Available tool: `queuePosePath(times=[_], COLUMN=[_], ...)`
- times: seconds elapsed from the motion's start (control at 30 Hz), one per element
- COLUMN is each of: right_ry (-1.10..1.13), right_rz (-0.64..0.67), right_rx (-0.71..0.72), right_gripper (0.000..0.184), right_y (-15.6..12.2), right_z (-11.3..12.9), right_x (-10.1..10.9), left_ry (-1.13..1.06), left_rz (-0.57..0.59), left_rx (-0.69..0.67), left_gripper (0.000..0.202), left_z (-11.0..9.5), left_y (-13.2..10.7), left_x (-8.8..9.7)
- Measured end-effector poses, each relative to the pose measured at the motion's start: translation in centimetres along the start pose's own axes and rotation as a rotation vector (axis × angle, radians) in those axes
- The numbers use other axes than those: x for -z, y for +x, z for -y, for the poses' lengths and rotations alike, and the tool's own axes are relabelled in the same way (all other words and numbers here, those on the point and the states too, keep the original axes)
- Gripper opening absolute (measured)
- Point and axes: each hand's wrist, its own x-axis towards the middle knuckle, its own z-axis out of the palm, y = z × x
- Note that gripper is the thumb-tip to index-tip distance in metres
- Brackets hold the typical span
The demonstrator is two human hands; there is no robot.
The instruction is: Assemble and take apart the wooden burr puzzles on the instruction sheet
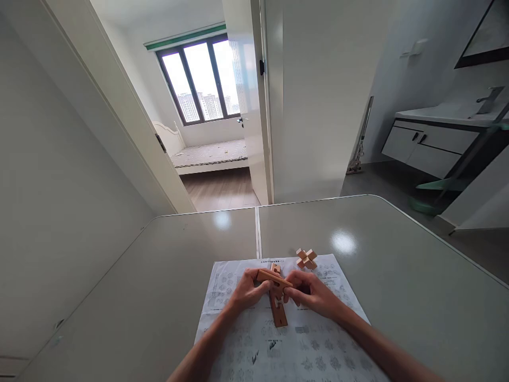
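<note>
My left hand [251, 289] is closed on the left end of a slim wooden puzzle piece [274, 278]. The fingers of my right hand [312, 291] pinch the same piece near its right end. It is held tilted, its right end lower, and has a dark hole or notch along its side. Under it, a longer reddish-brown wooden piece [279, 316] lies on the printed sheet, partly hidden by my hands. Beyond my right hand sits a small light-wood interlocking puzzle [306, 259], shaped like a cross.
The white paper sheet [238, 350] with printed diagrams lies on a glossy grey table [159, 297] with rounded far corners. A white door [248, 106] stands open to a room with a bed [214, 154]. On the right is a washbasin cabinet [429, 143].
</note>
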Motion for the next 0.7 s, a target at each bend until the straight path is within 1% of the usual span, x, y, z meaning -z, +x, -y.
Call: queuePosePath(times=[0.2, 0.33, 0.5, 0.6, 0.7], right_ry=[0.022, 0.021, 0.019, 0.008, -0.008], right_rz=[0.001, -0.005, 0.003, 0.006, 0.012], right_rx=[-0.013, -0.007, -0.009, -0.004, -0.009], right_gripper=[0.028, 0.028, 0.031, 0.032, 0.035], right_y=[0.0, 0.0, 0.1, 0.1, 0.1], right_z=[0.3, 0.1, -0.1, 0.1, 0.4], right_x=[-0.1, 0.0, 0.0, 0.0, 0.1], left_ry=[-0.08, -0.057, -0.062, -0.023, 0.035], left_rz=[0.045, 0.022, 0.021, 0.001, -0.037], left_rx=[0.011, 0.013, 0.027, 0.011, -0.026], left_gripper=[0.026, 0.026, 0.029, 0.032, 0.03], left_z=[-0.2, -0.5, -0.6, -0.9, -1.4], left_y=[0.0, 0.0, 0.0, 0.0, 0.0], left_x=[-0.1, -0.1, -0.1, -0.2, -0.3])
